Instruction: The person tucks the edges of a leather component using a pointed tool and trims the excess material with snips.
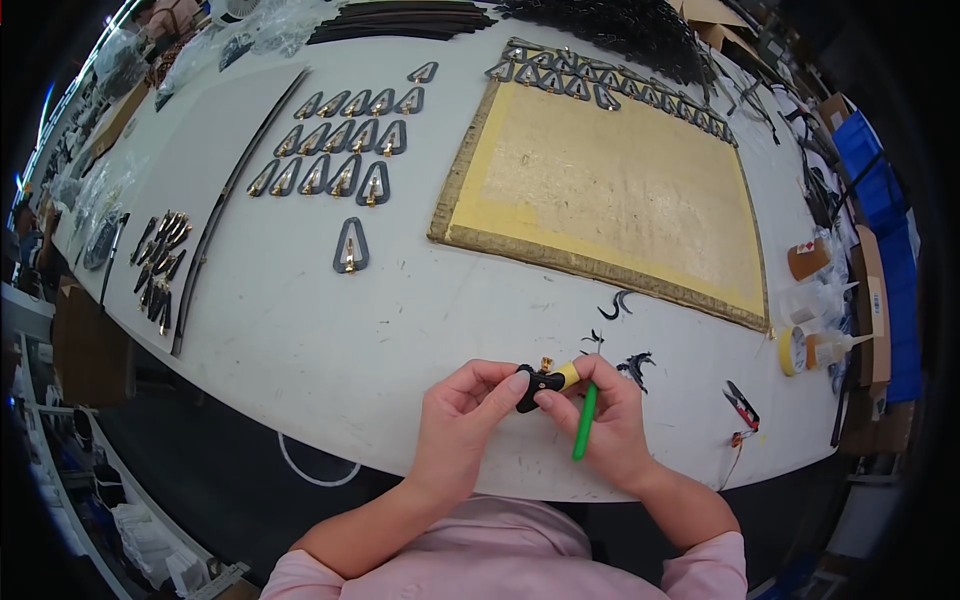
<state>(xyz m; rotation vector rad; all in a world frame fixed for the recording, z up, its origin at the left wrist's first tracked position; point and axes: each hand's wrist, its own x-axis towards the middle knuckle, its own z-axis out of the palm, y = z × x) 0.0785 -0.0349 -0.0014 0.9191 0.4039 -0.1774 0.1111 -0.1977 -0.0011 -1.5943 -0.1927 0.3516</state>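
Nearest the camera, your pink shirt (500,560) faces the table's (400,310) near edge. Just over that edge, your left hand (465,420) pinches a small black piece with a gold fitting (540,385) between thumb and fingers. Your right hand (610,420) grasps the piece's other side, beside a yellow band, and also holds a green-handled tool (587,420), handle pointing down.

At your far left are shelves (60,470) of white goods and a brown box (90,345) below the tabletop. Clear plastic bags (100,195) line that side, and another person (170,20) is beyond the far left corner. On the pale, speckled surface you have a cluster of black-and-gold parts (160,260), a long dark strip (235,180), then rows of grey triangular pieces (345,140), one set apart nearer you.

Past them, dark strips (400,20) lie at the far side. A yellow-bordered board (610,190) carries more triangles along its far edge, with a black tangled heap (610,30) behind. Black scraps (635,365) lie beside your right hand; farther right are red-handled snips (740,405), a yellow tape roll (792,350), bottles (808,258) and a blue bin (880,180).
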